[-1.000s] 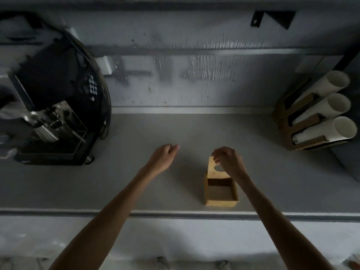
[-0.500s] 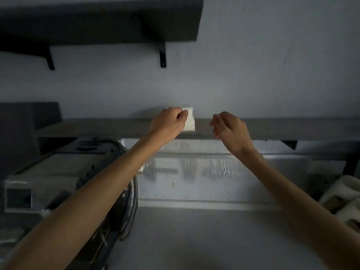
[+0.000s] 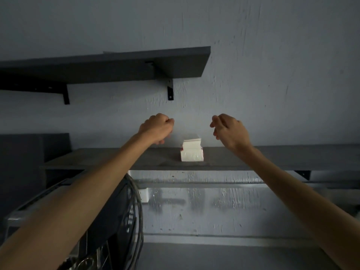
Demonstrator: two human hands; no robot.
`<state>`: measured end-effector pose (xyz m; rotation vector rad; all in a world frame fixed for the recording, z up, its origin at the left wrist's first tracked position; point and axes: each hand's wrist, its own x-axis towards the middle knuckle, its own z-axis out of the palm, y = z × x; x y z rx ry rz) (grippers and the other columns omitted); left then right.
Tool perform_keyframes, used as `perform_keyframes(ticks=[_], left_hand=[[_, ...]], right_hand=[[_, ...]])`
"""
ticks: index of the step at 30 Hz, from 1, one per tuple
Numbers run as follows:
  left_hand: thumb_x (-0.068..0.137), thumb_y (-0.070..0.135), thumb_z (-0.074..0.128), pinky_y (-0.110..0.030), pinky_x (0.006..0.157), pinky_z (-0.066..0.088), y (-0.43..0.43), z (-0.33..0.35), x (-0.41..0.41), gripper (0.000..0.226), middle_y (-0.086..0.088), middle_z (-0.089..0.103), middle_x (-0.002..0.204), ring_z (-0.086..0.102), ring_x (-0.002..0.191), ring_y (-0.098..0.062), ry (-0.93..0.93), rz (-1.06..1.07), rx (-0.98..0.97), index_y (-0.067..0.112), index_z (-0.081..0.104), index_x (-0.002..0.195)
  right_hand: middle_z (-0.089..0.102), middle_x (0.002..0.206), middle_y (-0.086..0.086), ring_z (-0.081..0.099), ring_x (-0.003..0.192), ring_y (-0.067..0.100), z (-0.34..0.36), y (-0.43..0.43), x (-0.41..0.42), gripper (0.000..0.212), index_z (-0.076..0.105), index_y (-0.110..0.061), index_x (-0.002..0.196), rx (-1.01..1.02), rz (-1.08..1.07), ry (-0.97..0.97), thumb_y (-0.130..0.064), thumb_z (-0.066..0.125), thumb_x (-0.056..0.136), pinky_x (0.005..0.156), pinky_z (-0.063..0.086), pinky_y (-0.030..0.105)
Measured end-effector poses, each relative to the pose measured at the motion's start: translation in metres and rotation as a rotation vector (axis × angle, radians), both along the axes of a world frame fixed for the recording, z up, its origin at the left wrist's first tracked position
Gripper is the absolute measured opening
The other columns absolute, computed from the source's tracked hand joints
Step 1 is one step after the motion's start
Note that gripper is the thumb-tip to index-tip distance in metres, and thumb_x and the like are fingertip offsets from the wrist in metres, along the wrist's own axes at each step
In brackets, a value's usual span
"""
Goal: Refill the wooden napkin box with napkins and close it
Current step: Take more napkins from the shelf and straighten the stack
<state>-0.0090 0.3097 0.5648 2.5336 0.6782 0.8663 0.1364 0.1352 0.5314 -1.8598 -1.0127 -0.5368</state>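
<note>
A white pack of napkins (image 3: 191,152) in clear wrapping with a red mark sits on the dark wall shelf (image 3: 272,156), a loose stack of napkins on its top. My left hand (image 3: 156,128) hovers above and to the left of the pack, fingers curled, holding nothing. To the right of the pack and slightly above it, my right hand (image 3: 228,131) hangs with fingers loosely bent and apart, also holding nothing. Neither hand touches the napkins. The wooden napkin box is out of view below.
A second dark shelf (image 3: 109,65) on black brackets hangs higher up on the left. The black coffee machine (image 3: 109,227) with its cables fills the lower left under my left arm. The grey counter (image 3: 224,256) shows at the bottom.
My view has tilted up from the counter and box to the shelf. Half a second ago my left hand was on the napkins; now both hands are above the pack, apart from it.
</note>
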Motion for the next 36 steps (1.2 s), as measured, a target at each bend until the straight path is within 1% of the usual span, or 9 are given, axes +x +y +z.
perform_keyframes(ticks=[5,9,14,18,22,24,27,31,36], left_hand=[[0.093,0.017,0.039,-0.030,0.052,0.052,0.032,-0.023,0.028,0.029,-0.016,0.065,0.080,0.059,0.056,-0.025,-0.094,-0.028,-0.533,0.001,0.061,0.083],[0.093,0.013,0.036,-0.031,0.056,0.051,0.043,-0.045,0.058,0.024,-0.017,0.060,0.080,0.054,0.060,-0.025,-0.153,-0.051,-0.739,0.000,0.055,0.096],[0.095,0.022,0.034,-0.033,0.058,0.050,0.041,-0.047,0.087,0.030,-0.018,0.064,0.099,0.059,0.072,-0.026,-0.141,-0.073,-0.842,0.002,0.053,0.105],[0.097,0.029,0.034,-0.031,0.056,0.048,0.031,-0.047,0.099,0.028,-0.014,0.060,0.088,0.057,0.068,-0.022,-0.088,-0.074,-0.866,0.006,0.050,0.097],[0.096,0.034,0.037,-0.030,0.055,0.047,0.027,-0.050,0.106,0.029,-0.014,0.059,0.097,0.056,0.074,-0.021,-0.093,-0.057,-0.853,0.008,0.049,0.099],[0.096,0.036,0.038,-0.030,0.058,0.048,0.027,-0.051,0.109,0.031,-0.015,0.061,0.101,0.058,0.078,-0.022,-0.103,-0.048,-0.861,0.008,0.050,0.102],[0.096,0.030,0.041,-0.029,0.061,0.046,0.024,-0.048,0.110,0.024,-0.013,0.059,0.097,0.056,0.080,-0.021,-0.117,-0.029,-0.876,0.007,0.049,0.101],[0.096,0.028,0.045,-0.031,0.071,0.047,0.026,-0.044,0.110,0.022,-0.012,0.054,0.093,0.055,0.084,-0.021,-0.166,0.008,-0.971,0.007,0.047,0.100],[0.089,0.031,0.060,-0.033,0.085,0.054,0.036,-0.045,0.112,0.027,-0.013,0.060,0.116,0.060,0.102,-0.023,-0.184,0.035,-1.084,0.007,0.053,0.100]], right_hand=[[0.071,0.090,0.007,0.066,0.080,0.026,-0.017,0.034,0.014,0.042,0.065,-0.016,0.095,0.045,-0.039,0.230,-0.043,0.033,0.088,0.083,0.055,0.046],[0.069,0.103,0.011,0.063,0.091,0.028,-0.032,0.065,0.027,0.044,0.062,-0.012,0.108,0.031,-0.083,0.407,-0.041,0.033,0.091,0.086,0.050,0.040],[0.063,0.099,0.017,0.057,0.079,0.025,-0.035,0.095,0.039,0.042,0.057,-0.002,0.099,0.053,-0.010,0.623,-0.035,0.031,0.096,0.073,0.041,0.033],[0.059,0.102,0.018,0.054,0.088,0.029,-0.049,0.117,0.055,0.049,0.059,-0.005,0.103,0.051,0.001,0.728,-0.044,0.032,0.090,0.077,0.042,0.038],[0.056,0.097,0.016,0.053,0.087,0.029,-0.051,0.120,0.054,0.046,0.059,-0.007,0.103,0.063,-0.042,0.744,-0.041,0.031,0.091,0.078,0.043,0.039],[0.057,0.100,0.016,0.054,0.090,0.030,-0.050,0.120,0.052,0.044,0.057,-0.008,0.103,0.061,-0.045,0.753,-0.041,0.031,0.092,0.082,0.045,0.039],[0.062,0.114,0.021,0.059,0.104,0.036,-0.047,0.122,0.053,0.055,0.058,-0.001,0.117,0.056,-0.050,0.775,-0.043,0.032,0.092,0.091,0.046,0.043],[0.061,0.115,0.022,0.058,0.105,0.036,-0.040,0.119,0.048,0.056,0.055,0.001,0.122,0.072,-0.027,0.807,-0.042,0.039,0.090,0.088,0.046,0.042],[0.058,0.115,0.021,0.056,0.103,0.034,-0.038,0.114,0.050,0.051,0.050,0.003,0.124,0.116,-0.006,0.866,-0.038,0.046,0.093,0.082,0.045,0.039]])
